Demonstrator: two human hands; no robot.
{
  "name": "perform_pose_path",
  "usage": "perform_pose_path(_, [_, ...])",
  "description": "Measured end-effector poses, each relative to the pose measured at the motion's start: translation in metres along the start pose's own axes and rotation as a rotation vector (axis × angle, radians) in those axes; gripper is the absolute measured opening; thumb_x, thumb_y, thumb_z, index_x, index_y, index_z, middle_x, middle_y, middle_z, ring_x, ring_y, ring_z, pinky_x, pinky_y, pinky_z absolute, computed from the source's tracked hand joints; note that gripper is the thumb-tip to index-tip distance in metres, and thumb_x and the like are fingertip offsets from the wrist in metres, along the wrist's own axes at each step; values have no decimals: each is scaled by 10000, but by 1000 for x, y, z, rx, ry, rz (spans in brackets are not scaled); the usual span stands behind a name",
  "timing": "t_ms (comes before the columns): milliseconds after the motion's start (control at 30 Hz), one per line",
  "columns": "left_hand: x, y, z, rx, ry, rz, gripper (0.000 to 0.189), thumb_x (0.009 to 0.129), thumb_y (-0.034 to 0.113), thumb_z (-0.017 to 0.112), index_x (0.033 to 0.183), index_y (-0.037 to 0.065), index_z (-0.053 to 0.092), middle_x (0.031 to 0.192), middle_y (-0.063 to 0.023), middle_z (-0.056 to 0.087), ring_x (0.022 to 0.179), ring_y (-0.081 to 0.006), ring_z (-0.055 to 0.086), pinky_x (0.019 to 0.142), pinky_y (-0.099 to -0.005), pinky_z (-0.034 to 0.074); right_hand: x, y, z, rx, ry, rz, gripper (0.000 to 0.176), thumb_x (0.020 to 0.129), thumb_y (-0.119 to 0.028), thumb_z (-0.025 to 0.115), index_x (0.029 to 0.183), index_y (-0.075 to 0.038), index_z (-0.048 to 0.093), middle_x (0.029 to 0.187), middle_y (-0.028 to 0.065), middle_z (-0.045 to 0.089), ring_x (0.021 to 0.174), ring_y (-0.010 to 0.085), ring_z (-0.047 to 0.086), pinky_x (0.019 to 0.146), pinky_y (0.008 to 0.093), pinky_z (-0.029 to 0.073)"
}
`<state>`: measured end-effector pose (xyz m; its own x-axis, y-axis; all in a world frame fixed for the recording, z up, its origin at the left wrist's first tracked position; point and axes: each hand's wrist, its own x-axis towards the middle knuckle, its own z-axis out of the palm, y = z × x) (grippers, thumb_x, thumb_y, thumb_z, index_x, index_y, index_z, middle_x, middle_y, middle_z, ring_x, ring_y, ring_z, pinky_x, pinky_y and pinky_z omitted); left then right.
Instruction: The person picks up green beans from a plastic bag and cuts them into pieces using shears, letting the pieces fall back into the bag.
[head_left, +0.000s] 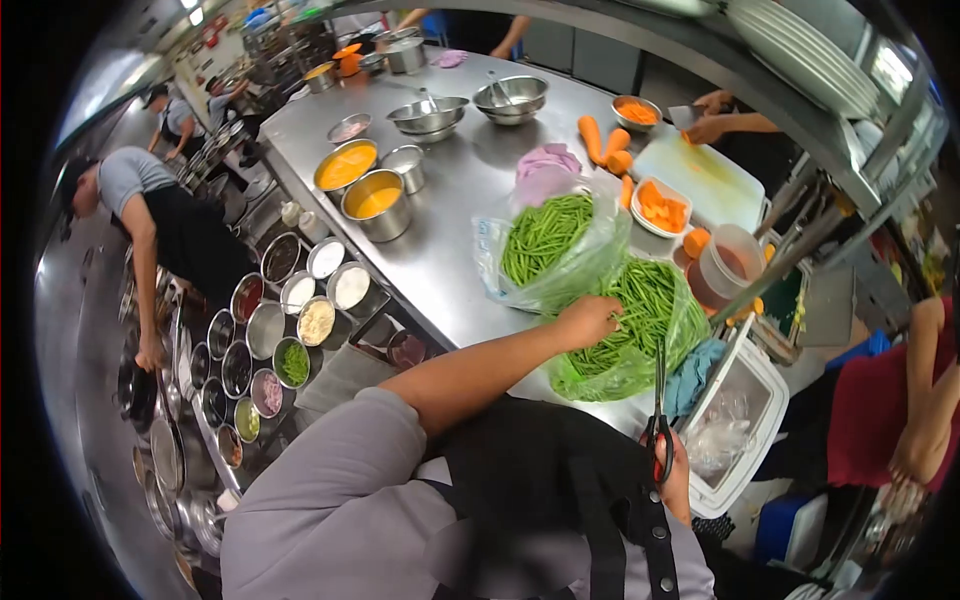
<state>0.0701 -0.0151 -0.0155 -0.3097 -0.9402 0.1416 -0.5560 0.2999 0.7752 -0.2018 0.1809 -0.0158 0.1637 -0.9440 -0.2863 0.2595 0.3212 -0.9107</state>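
My left hand [588, 322] reaches into a pile of green beans [648, 300] in an open green-tinted plastic bag [590, 385]. Its fingers are curled in against the beans, and their tips are partly hidden. At the lower right, my right hand [676, 468] is closed around the handles of a pair of scissors [660, 420], whose blades point up beside the bag. Just behind, more green beans [548, 238] fill a clear plastic bag [603, 250] on the steel table [450, 270].
Right of the bags are a teal cloth [695, 378], a white bin [765, 400] and a plastic container [728, 268]. A co-worker's hands [708, 125] cut carrot on a cutting board [675, 165]. Pots of orange liquid [376, 200] and steel bowls [510, 97] stand left and behind. Overhead runs a shelf [720, 70].
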Motion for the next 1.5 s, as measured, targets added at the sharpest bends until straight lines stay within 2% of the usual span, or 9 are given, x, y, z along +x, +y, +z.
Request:
perform_pose_path(133, [-2,-37,-3,241,54,137,202,797,143,691,965,31,687,879,-178,695,795,-360,671,740,-452,530,17,-6,12,-51,-46,-53,444,901,-372,720,1129,-19,578,850,3,562,760,106,540,688,239,427])
perform_pose_path(200, [-3,-39,-3,-26,-27,-119,263,814,124,725,1063,52,682,861,-113,702,765,-239,669,716,-360,532,21,-5,12,-24,-64,-32,404,919,-345,703,1105,-14,565,845,17,564,760,105,535,668,231,422])
perform_pose_path(300, [-2,-23,-12,-129,-54,-113,288,823,92,703,1105,44,670,867,-49,687,735,-148,629,652,-305,508,25,0,9,76,-63,42,415,923,-340,698,1147,-18,563,858,42,606,779,127,557,701,264,447])
perform_pose_path(467, [-1,3,-16,-494,-161,-406,231,846,35,632,1077,39,623,848,17,581,680,-78,529,560,-219,416,17,20,-10,10,11,243,417,931,-345,684,1173,-26,569,816,31,625,577,66,521,460,216,406])
perform_pose_path(567, [-3,2,-7,-398,-200,-378,185,852,33,637,1036,40,619,854,14,577,689,-83,535,572,-235,429,8,4,-7,32,-76,54,526,934,-338,678,1313,-16,508,864,40,622,656,85,552,521,218,440])
perform_pose_path(833, [-14,21,-1,-234,-189,-140,214,817,65,665,1013,-20,664,771,-27,640,690,-104,578,654,-263,479,24,-19,-5,9,-117,68,616,924,-352,688,1383,-9,463,890,37,592,686,85,563,544,219,474])
perform_pose_path(1100, [-17,24,-8,-127,-278,-121,188,856,42,649,1037,-5,661,770,17,603,636,-54,521,587,-223,443,35,-14,-3,-39,-56,139,441,941,-252,683,1279,-3,547,767,-4,584,675,68,560,535,206,467])
perform_pose_path(1300, [-12,19,-6,-884,-114,-531,176,847,46,642,1020,12,640,796,-5,610,616,-71,504,537,-216,404,26,8,-5,44,-63,80,433,944,-294,682,1248,-11,563,807,0,610,737,68,557,667,214,459])
perform_pose_path(1500, [-13,35,-9,-585,-146,-437,177,846,48,652,1018,9,646,781,4,606,628,-65,511,543,-215,406,24,-8,-4,-73,-123,-29,604,901,-357,718,1338,2,506,883,12,604,761,78,555,681,216,462])
